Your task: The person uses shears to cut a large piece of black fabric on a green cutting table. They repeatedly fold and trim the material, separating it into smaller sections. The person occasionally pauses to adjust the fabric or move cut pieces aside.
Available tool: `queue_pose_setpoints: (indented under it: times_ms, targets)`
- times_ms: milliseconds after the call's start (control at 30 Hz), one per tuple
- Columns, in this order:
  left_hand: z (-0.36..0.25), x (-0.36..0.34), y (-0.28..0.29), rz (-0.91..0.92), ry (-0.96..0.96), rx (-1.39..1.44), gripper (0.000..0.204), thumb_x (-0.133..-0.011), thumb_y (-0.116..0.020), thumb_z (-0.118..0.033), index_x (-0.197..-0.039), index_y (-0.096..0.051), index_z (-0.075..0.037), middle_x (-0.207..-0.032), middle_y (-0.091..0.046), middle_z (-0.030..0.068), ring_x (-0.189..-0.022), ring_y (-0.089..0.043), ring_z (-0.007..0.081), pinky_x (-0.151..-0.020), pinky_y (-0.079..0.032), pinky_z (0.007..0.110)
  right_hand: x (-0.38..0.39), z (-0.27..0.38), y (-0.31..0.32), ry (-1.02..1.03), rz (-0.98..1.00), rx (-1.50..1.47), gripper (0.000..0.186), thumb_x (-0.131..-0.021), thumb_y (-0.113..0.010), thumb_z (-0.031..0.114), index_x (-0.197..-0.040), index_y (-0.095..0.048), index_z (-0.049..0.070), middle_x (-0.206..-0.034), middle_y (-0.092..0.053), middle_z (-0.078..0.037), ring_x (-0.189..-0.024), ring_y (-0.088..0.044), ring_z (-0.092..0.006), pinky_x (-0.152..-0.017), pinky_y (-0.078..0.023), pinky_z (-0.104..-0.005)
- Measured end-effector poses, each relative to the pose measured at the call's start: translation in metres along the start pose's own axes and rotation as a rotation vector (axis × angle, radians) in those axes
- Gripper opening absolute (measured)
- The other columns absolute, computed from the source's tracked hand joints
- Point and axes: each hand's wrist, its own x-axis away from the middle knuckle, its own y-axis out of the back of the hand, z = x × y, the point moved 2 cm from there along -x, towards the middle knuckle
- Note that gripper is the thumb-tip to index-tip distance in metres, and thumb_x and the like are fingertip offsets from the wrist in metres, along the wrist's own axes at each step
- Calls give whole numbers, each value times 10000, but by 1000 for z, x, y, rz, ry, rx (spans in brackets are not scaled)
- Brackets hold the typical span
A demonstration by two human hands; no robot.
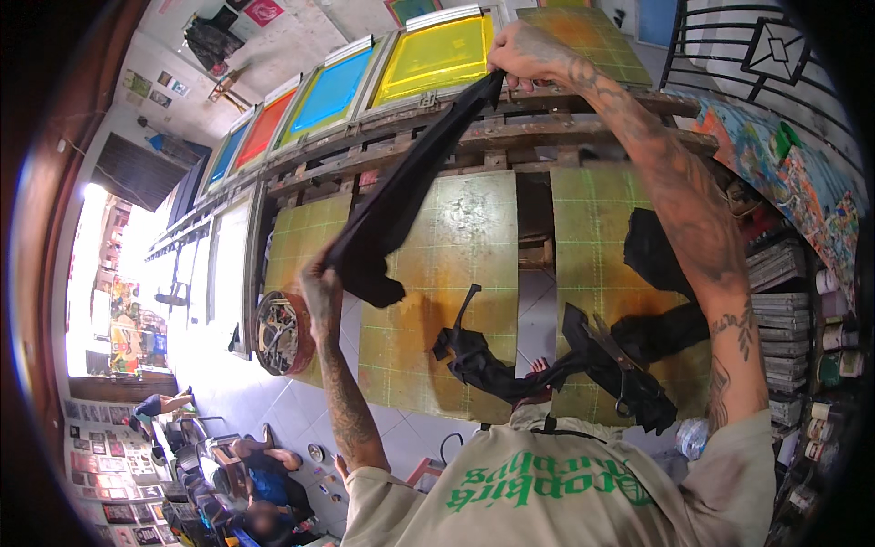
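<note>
A long piece of black cloth [412, 178] is stretched slantwise between my hands. My right hand [530, 53], raised at the far side near the yellow screen frame, is closed on its upper end. Lower and to the left, my left hand [321, 290] grips the other end, and a loose flap hangs beside it. Scissors [612, 346] lie on crumpled black cloth [583, 369] on the near part of the right board. A twisted strip of that cloth reaches across to the middle board [465, 210]. Another black scrap [649, 251] is partly hidden by my right forearm.
Framed screens in yellow [433, 56], blue [330, 91] and red [264, 129] stand along the far wooden rails [410, 150]. A round tub of tools [281, 333] sits left of the boards. Jars [829, 337] line the right side. A person [273, 488] sits at lower left.
</note>
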Motion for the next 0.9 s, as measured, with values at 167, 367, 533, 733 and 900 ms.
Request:
queue_pose_setpoints:
  times_ms: [167, 367, 533, 733, 900]
  targets:
    - [-44, 8, 4, -220, -525, -214, 483, -782, -620, 111, -1219, -694, -82, -1239, -680, 106, -1105, -635, 267, -967, -472, 367, 64, -54, -8, 38, -204, -301, 195, -952, -557, 179, -994, -696, 49, -846, -670, -32, -640, -631, -74, -446, -458, -236]
    - [7, 57, -96, 80, -557, -296, 601, -692, -575, 153, -1199, -707, -143, -1265, -665, 59, -1141, -569, 312, -1006, -461, 400, 184, -240, -102, -263, -381, -730, 190, -917, -630, 187, -1046, -728, 87, -1027, -689, -4, -893, -622, -116, -704, -520, -264]
    - [55, 122, -171, 401, -468, -430, 520, -806, -656, -16, -1295, -649, -195, -1387, -586, 70, -1301, -493, 346, -1049, -412, 462, 265, -307, -165, -502, -368, -586, 212, -897, -666, 82, -1100, -728, 91, -945, -695, -26, -806, -637, -106, -644, -524, -260]
    - [65, 132, -161, 395, -301, -290, 554, -802, -662, -25, -1314, -643, -237, -1430, -554, 36, -1351, -448, 336, -1088, -360, 483, 273, -280, -142, -593, -299, -668, 284, -881, -631, 6, -1137, -714, 98, -897, -676, -39, -550, -535, -53, -482, -439, -209]
    - [51, 133, -162, 433, -370, -375, 515, -798, -676, -57, -1277, -667, -245, -1416, -561, 56, -1354, -443, 324, -1089, -352, 480, 286, -283, -126, -472, -367, -417, 286, -880, -629, 9, -1150, -689, 81, -954, -655, -51, -677, -598, -151, -628, -506, -287]
